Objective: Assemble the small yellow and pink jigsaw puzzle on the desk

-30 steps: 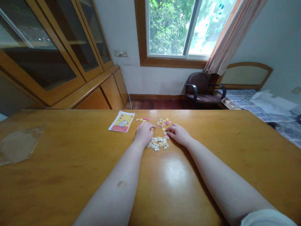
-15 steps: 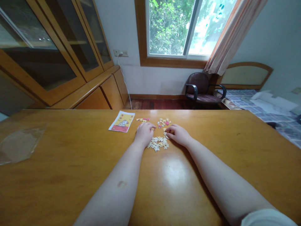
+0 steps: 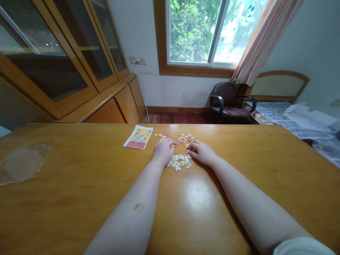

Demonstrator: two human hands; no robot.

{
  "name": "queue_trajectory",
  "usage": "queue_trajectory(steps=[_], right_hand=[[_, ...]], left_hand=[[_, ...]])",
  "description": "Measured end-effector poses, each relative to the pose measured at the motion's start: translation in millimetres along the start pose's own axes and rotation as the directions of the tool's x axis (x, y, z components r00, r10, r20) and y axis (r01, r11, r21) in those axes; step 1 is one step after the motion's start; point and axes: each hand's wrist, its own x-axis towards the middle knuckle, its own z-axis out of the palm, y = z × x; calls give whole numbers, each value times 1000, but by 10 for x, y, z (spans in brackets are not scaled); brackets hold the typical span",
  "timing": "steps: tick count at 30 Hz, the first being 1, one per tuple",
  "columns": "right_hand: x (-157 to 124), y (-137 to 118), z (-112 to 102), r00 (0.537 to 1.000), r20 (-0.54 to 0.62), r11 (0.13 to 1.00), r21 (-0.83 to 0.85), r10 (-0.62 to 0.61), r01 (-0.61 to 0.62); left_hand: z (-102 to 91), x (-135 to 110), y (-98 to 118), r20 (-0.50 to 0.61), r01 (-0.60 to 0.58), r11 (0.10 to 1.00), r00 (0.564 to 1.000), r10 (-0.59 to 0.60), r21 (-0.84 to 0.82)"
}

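Observation:
My left hand rests on the table with curled fingers, a bit of yellow puzzle piece showing at its fingertips. Opposite it, my right hand has thumb and fingers closed round a small pale puzzle piece at the edge of the pile; the hand partly hides it. Between and just below the hands lies a heap of loose, mostly whitish puzzle pieces. Beyond the hands are a cluster of yellow and pink pieces and a short strip of pieces. Left of them is a picture card showing a cartoon animal.
The wooden table spans the view. A clear plastic bag lies at its left. Past the far edge are a glass-door cabinet, an armchair and a bed with papers.
The view has shifted very slightly. Both hands stay in nearly the same place, and the piles look unchanged.

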Motion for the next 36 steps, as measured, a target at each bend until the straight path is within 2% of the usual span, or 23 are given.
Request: queue_trajectory(steps=[7,11,16,19,22,25,28,30,33,36], right_hand=[[29,43,31,983,-174,981,195,51,-17],[18,39,26,980,-198,987,163,22,11],[1,-2,14,984,-177,993,108,-33,53],[-2,-7,22,982,-185,995,84,-44,61],[-7,-14,32,988,-136,993,86,-70,82],[-11,-28,32,992,-78,987,121,-95,104],[-4,-11,10,995,-94,986,159,-32,47],[5,32,-20,999,-49,979,203,20,-10],[11,114,-78,997,79,958,283,11,-33],[6,162,-125,984,152,949,313,-95,43]], left_hand=[[-21,-4,13,-1,-8,1000,1000,8,-7],[-24,-12,31,20,-14,1000,1000,15,-18],[16,-19,15,48,-116,992,992,119,-51],[41,-17,-9,49,-140,988,989,143,-64],[48,-20,-15,51,-142,988,988,145,-59],[33,-44,18,120,-172,984,977,175,-37],[12,-75,64,250,-197,980,949,191,-1],[8,-84,76,291,-192,981,940,177,23],[23,-70,55,211,-117,991,972,101,66],[40,-41,17,69,15,995,997,-22,99]])
